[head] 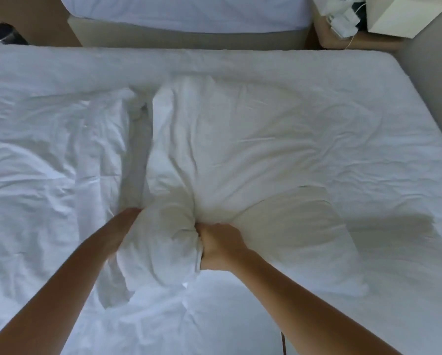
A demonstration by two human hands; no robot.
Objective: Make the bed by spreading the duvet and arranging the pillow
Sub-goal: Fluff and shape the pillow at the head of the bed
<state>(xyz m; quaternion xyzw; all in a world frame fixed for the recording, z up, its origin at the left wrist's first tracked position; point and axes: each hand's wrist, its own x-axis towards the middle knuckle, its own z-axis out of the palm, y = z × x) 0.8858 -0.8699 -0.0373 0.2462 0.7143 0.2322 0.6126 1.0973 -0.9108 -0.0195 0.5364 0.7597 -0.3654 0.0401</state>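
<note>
At bed centre, a white pillow [214, 155] lies across the mattress, its near edge drawn toward the person and bunched between both hands.

Right hand [221, 245]: closed into a fist on the near edge of the pillow. The fingers are curled fully under, with a fold of pillowcase gathered inside them; fabric creases radiate outward from this point. The knuckles face up and the wrist lies over the white bedding below.

Left hand [121, 226]: pressed flat against the left side of the same bunched end. The fingertips are hidden behind the fabric, so how far this hand is closed cannot be determined. Contact with the pillow is visible along the palm edge. This hand is slightly blurred.

Between the two hands, the pillow end is compressed into a rounded bulge. The remainder of the pillow lies flat, extending away toward the far edge and to the right.

Duvet [50, 149]: white, wrinkled, covering the left part of the bed, with a raised fold just beside the pillow's left edge. More white bedding lies beneath the forearms at the near side.

Mattress [368, 111]: its covered surface is exposed on the right.

Beyond the far edge, a second bed [189, 14] is visible, with a bedside stand [355, 39] at the upper right carrying a pale box [404, 14] and white cables.
</note>
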